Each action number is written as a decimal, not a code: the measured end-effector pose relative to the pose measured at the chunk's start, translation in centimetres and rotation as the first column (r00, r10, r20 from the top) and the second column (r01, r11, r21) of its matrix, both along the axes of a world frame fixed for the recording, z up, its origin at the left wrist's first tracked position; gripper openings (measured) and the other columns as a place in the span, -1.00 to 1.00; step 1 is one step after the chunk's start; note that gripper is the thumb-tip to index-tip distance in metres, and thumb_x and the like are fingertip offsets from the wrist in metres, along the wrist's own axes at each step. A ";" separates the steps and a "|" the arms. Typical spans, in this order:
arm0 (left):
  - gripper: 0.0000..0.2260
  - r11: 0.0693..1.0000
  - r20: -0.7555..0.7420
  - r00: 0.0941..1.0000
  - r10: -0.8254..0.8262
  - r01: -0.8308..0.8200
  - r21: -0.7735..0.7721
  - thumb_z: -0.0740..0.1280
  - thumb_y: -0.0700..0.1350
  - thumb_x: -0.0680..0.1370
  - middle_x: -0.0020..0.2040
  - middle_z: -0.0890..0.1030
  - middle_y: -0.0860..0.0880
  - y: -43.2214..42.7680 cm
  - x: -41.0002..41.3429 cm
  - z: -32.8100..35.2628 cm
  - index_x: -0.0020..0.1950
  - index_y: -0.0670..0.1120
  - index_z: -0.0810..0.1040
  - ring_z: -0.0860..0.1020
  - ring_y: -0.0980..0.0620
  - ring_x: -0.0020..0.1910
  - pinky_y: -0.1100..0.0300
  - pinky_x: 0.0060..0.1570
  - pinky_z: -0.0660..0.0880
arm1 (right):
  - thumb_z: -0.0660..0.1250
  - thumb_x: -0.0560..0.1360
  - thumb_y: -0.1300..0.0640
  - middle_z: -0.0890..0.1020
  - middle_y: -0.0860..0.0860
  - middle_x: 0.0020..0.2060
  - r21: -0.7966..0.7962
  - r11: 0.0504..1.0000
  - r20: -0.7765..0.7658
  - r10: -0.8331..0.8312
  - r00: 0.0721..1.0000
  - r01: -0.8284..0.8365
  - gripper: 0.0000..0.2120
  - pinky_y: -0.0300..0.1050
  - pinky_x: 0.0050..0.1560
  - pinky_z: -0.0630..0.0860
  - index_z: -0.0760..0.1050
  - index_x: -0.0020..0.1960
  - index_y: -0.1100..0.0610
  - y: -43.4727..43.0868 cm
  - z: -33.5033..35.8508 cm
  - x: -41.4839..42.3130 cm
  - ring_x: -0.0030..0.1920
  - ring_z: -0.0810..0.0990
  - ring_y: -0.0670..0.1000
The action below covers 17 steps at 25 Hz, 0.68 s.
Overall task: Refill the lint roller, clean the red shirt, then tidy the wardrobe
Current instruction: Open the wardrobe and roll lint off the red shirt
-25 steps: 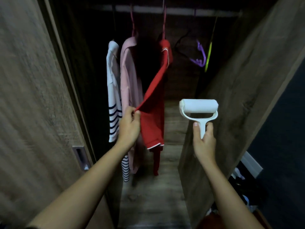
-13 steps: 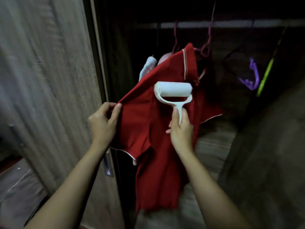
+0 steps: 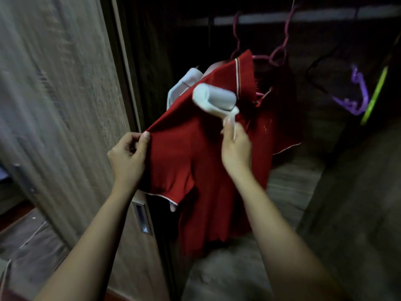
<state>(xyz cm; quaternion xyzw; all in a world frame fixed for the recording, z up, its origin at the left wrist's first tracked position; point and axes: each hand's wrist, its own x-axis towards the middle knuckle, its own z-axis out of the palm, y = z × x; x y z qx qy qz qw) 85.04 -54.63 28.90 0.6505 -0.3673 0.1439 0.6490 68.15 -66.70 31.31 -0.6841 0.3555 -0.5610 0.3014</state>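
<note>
Two hands are busy in the middle of the frame. The left hand [image 3: 128, 154] pinches the edge of the red shirt [image 3: 195, 161] between thumb and fingers and pulls the cloth out toward the left. The right hand [image 3: 235, 148] is closed around the thin white handle of the lint roller [image 3: 213, 99]. The roll part sits above the hand, tilted, and it rests on the shirt just below the collar with the white stripe.

The red shirt hangs on a pink hanger [image 3: 280, 51] from the rail [image 3: 303, 16] at the top of the frame. A pale garment [image 3: 184, 83] peeks out behind the shirt — upper middle. A purple hanger [image 3: 355, 98] and a green hanger [image 3: 375, 94] hang at the upper right. The wooden wardrobe door [image 3: 65, 105] fills the left side, and its metal handle [image 3: 142, 216] shows just below the left wrist.
</note>
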 end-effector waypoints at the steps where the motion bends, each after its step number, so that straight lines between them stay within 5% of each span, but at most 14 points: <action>1: -0.85 1.000 -0.001 1.000 0.005 -0.005 -0.007 0.32 -0.04 0.53 -0.34 0.56 -0.22 -0.2 0.1 0.0 -0.20 -0.06 0.55 0.40 0.20 -0.41 0.30 -0.35 0.34 | 0.06 0.61 -0.02 0.65 0.20 -0.13 -0.020 1.000 0.015 -0.019 1.000 0.019 -0.65 -0.10 -0.28 0.19 0.51 -0.02 0.19 -0.9 0.3 0.1 -0.08 0.59 0.23; 3: -0.83 1.000 -0.012 1.000 -0.012 0.012 -0.029 0.32 -0.05 0.52 -0.37 0.53 -0.27 -0.6 0.2 -0.1 -0.25 -0.07 0.53 0.37 0.20 -0.43 0.23 -0.37 0.33 | 0.09 0.60 -0.03 0.66 0.23 -0.16 0.006 1.000 -0.095 -0.028 0.995 0.029 -0.69 -0.03 -0.30 0.23 0.50 -0.03 0.17 -0.2 -3.0 0.8 -0.12 0.60 0.26; 7: -0.78 0.990 -0.042 0.992 -0.117 0.113 -0.086 0.33 -0.14 0.53 -0.40 0.42 -0.20 -0.3 0.7 -0.2 -0.32 0.02 0.49 0.30 0.20 -0.45 0.32 -0.43 0.25 | 0.08 0.55 -0.17 0.66 0.20 -0.24 0.266 0.948 -0.344 0.262 0.901 -0.174 -0.61 -0.07 -0.33 0.26 0.47 -0.09 0.13 5.7 -15.3 0.8 -0.16 0.63 0.23; 10: -0.80 0.987 -0.025 0.990 -0.142 0.140 -0.074 0.34 -0.14 0.52 -0.39 0.42 -0.19 -0.2 1.2 -0.1 -0.30 0.04 0.50 0.30 0.23 -0.46 0.33 -0.41 0.27 | 0.07 0.52 -0.22 0.60 0.17 -0.37 0.169 0.981 -0.237 0.133 0.962 -0.094 -0.59 -0.10 -0.37 0.21 0.43 -0.20 0.09 3.5 -11.6 0.6 -0.32 0.59 0.17; 14: -0.83 0.985 -0.051 0.987 -0.150 0.145 -0.093 0.35 -0.12 0.51 -0.38 0.42 -0.20 -0.1 1.2 -0.1 -0.28 0.05 0.53 0.32 0.19 -0.44 0.31 -0.42 0.27 | 0.08 0.61 0.01 0.64 0.24 -0.21 -0.058 0.995 -0.006 -0.084 0.996 0.084 -0.66 0.00 -0.28 0.22 0.51 -0.07 0.22 -2.6 -1.0 0.0 -0.16 0.58 0.26; 17: -0.82 0.980 -0.077 0.982 -0.170 0.160 -0.115 0.36 -0.14 0.51 -0.38 0.39 -0.19 -0.1 1.2 -0.1 -0.29 0.06 0.54 0.29 0.23 -0.47 0.33 -0.44 0.26 | 0.10 0.60 0.00 0.64 0.26 -0.22 0.030 0.998 -0.112 -0.044 0.993 0.048 -0.68 -0.06 -0.34 0.16 0.51 -0.09 0.20 -2.1 -6.3 0.7 -0.18 0.59 0.27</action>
